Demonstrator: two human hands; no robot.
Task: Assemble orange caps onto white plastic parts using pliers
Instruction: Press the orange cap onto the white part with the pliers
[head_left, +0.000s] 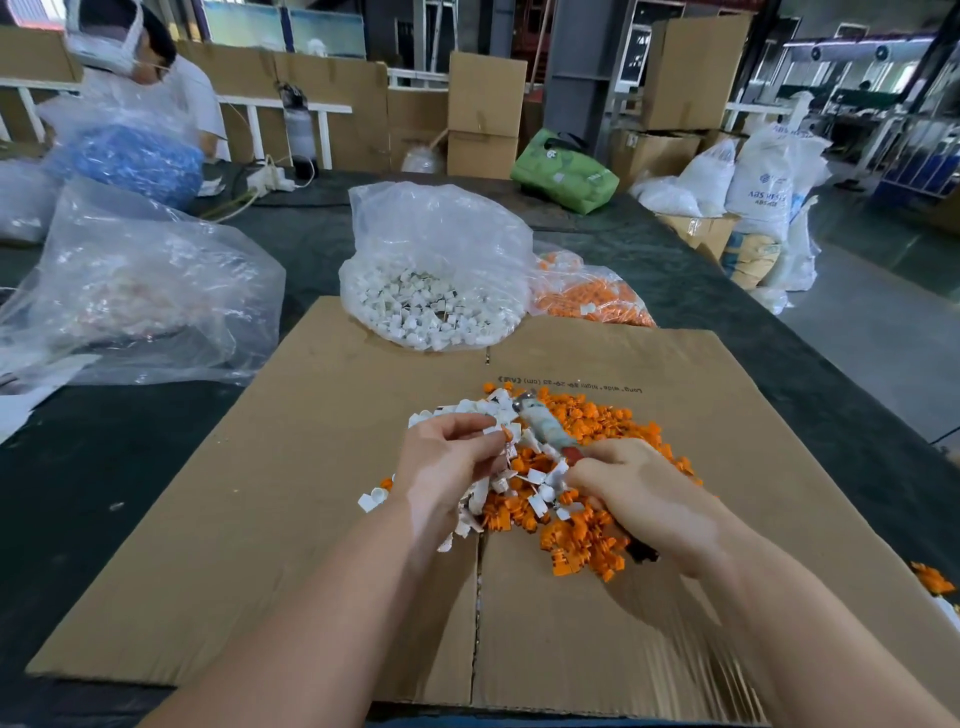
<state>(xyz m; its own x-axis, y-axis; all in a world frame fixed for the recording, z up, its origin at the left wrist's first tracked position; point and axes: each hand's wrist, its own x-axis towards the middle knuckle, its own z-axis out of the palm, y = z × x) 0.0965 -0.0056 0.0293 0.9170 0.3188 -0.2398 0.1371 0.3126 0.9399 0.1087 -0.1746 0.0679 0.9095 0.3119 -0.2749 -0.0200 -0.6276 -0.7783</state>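
Observation:
A heap of loose orange caps (587, 525) mixed with white plastic parts (488, 408) lies on a flattened cardboard sheet (291, 519). Over the heap, my left hand (447, 457) pinches a white part with an orange cap (503, 434) at its fingertips. My right hand (639, 499) grips the handles of the pliers (540, 421), whose taped body and metal jaws point up-left, close beside the pinched piece. The lower ends of the handles are hidden in my palm.
Behind the cardboard stand an open clear bag of white parts (431, 306) and a bag of orange caps (592, 299). A large crumpled plastic bag (135, 291) lies at left. Another person sits far left. Boxes and sacks stand beyond the dark table (78, 493).

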